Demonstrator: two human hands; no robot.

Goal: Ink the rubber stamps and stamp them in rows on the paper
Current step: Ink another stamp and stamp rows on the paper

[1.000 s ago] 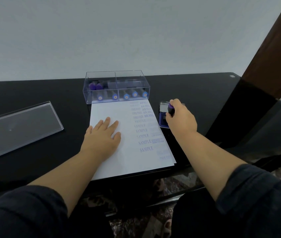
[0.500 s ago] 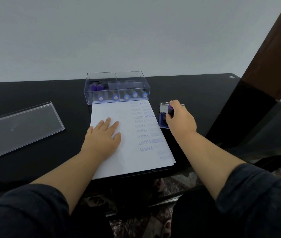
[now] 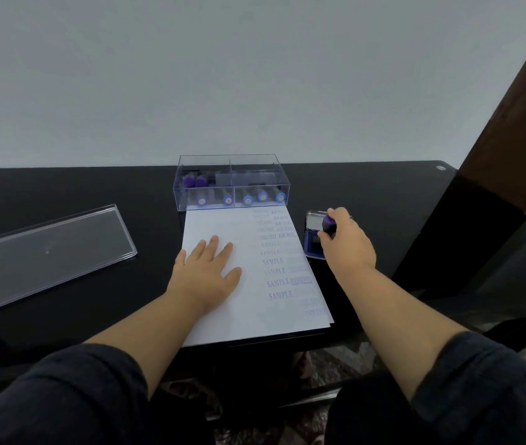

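Note:
A white sheet of paper (image 3: 223,309) lies on the black table (image 3: 62,194), with rows of blue stamped words such as SAMPLE and AIR MAIL down its right side. My left hand (image 3: 205,273) rests flat on the sheet, fingers spread. My right hand (image 3: 346,244) grips a purple-handled rubber stamp (image 3: 329,223) and holds it down on the open blue ink pad (image 3: 313,245), just right of the paper. The stamp's lower end is hidden by my fingers.
A clear plastic box (image 3: 232,181) with several more stamps stands at the paper's far edge. Its clear lid (image 3: 46,255) lies on the table to the left. A dark wooden post (image 3: 512,123) rises at the right. The table's front edge runs just below the paper.
Nothing in the scene has really moved: my right hand stays with the stamp on the ink pad and my left hand stays flat on the paper. Only the view shifts slightly.

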